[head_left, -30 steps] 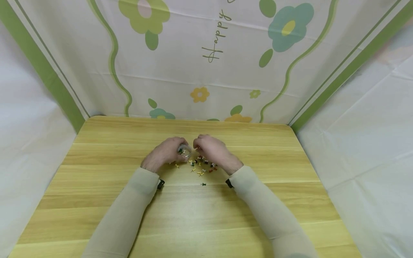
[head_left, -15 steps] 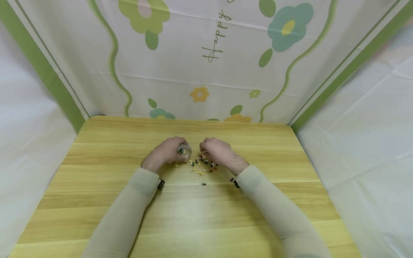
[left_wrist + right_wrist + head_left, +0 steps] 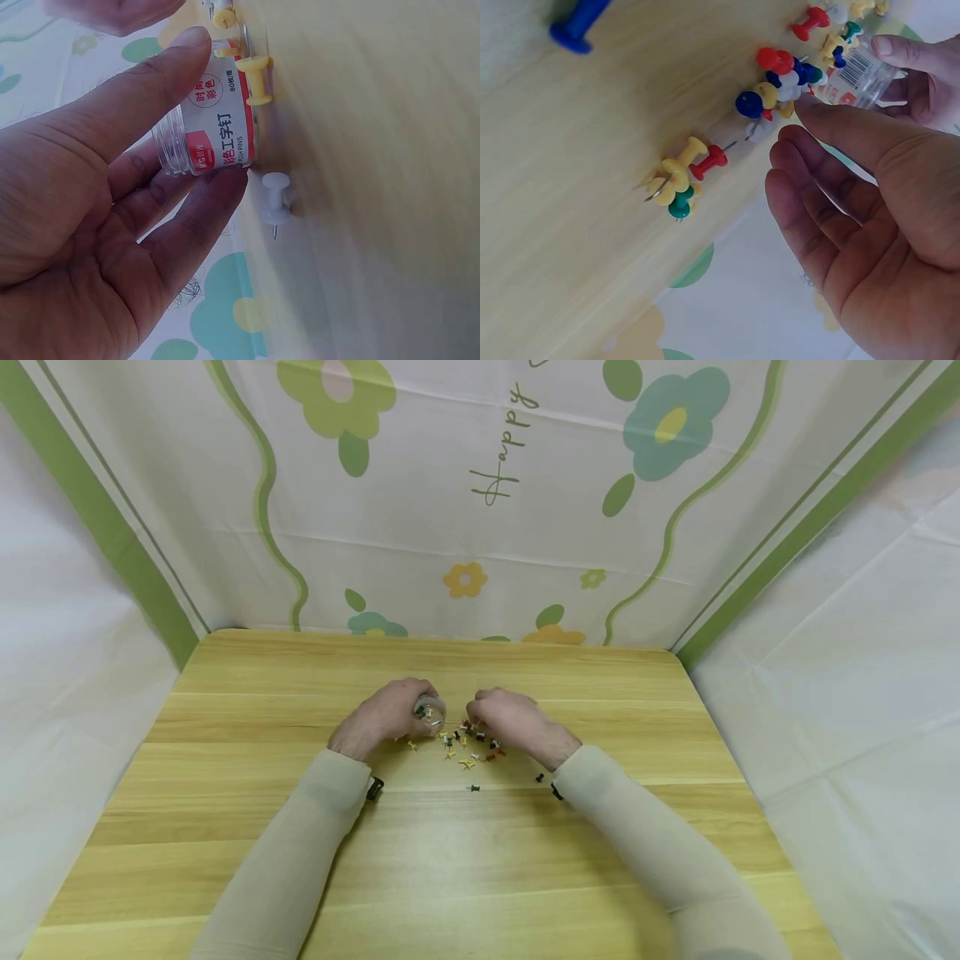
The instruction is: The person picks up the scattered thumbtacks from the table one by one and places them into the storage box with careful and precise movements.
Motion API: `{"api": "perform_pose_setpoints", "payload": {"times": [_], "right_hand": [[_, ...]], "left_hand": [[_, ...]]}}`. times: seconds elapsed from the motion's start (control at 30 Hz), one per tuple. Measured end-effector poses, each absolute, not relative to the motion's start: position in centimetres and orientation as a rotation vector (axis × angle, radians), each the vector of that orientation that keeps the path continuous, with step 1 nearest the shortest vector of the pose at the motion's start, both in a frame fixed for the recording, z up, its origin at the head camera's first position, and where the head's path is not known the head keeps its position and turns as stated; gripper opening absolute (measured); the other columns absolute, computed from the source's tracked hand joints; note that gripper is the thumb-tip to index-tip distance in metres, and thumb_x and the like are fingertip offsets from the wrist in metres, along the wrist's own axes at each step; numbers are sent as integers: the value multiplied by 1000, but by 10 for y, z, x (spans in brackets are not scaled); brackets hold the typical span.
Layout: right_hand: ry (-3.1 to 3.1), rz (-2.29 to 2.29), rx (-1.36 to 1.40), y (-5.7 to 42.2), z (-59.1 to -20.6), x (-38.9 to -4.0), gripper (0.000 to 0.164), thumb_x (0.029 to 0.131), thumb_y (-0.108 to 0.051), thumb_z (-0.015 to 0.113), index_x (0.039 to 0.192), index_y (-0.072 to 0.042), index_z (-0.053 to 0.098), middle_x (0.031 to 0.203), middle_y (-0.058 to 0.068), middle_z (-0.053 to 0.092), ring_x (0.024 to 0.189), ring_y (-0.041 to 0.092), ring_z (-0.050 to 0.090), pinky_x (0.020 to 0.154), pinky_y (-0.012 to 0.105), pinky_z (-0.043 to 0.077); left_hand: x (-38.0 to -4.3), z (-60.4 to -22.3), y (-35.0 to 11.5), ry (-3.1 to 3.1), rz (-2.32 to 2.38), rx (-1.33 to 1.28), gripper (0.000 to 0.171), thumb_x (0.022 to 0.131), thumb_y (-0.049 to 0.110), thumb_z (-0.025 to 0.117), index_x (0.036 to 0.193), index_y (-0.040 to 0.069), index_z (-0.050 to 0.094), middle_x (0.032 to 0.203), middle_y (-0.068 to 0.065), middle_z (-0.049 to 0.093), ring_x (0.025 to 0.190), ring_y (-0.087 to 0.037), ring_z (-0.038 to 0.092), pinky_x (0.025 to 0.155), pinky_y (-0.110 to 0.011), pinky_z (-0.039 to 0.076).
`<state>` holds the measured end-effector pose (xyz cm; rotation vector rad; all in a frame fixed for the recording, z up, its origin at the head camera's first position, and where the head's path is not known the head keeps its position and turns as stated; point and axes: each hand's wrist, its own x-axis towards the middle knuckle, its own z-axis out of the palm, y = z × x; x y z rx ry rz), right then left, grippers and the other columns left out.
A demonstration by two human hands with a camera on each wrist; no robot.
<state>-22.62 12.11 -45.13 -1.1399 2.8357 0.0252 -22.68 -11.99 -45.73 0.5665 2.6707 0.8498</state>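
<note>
My left hand [image 3: 384, 714] holds a clear plastic jar [image 3: 430, 714] tilted low over the table, with a few push pins inside; its label [image 3: 217, 112] reads PUSH PINS. Thumb and fingers lie round the jar's sides. Close to the jar, a yellow push pin [image 3: 255, 79] and a white push pin [image 3: 275, 199] lie on the wood. My right hand [image 3: 513, 720] is at the far edge of the loose pile of push pins [image 3: 780, 79], palm half turned up and fingers bent. Its thumb tip touches or covers the pins there, so any pinched pin is hidden.
Loose red, yellow, green, white and blue push pins spread over the wooden table [image 3: 420, 877]. A green pin [image 3: 474, 788] lies nearer me, and a dark blue pin [image 3: 540, 777] sits by my right wrist. Behind the table hangs a flowered cloth [image 3: 420, 510].
My right hand has drawn away from the jar, moving right and slightly toward me onto the pins. The dark blue pin by its wrist has come into sight. My left hand and jar stay put.
</note>
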Motion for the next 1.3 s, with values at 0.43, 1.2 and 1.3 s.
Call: {"api": "perform_pose_setpoints", "payload": {"times": [0.43, 1.2, 1.3], "right_hand": [[2828, 17, -1157, 121, -456, -227, 18, 96, 0, 66, 91, -16, 74, 84, -6, 60, 71, 8, 56, 56, 20, 49], [2886, -251, -1151, 112, -443, -228, 9, 95, -14, 75, 104, -16, 76, 97, -7, 66, 86, 8, 62, 73, 26, 55], [2900, -267, -1141, 107, -442, -228, 10, 96, -14, 74, 106, -16, 76, 100, -8, 67, 89, 8, 62, 76, 25, 54]], "left_hand": [[-225, -456, -120, 2691, 816, 594, 54, 85, 22, 86, 132, 6, 64, 123, -12, 67, 107, -27, 62, 95, -45, 53], [-228, -459, -120, 2674, 840, 581, 53, 84, 26, 87, 130, 9, 65, 121, -10, 68, 106, -26, 63, 93, -44, 53], [-228, -459, -120, 2674, 846, 594, 52, 84, 25, 87, 129, 8, 65, 120, -10, 68, 103, -26, 63, 91, -44, 54]]}}
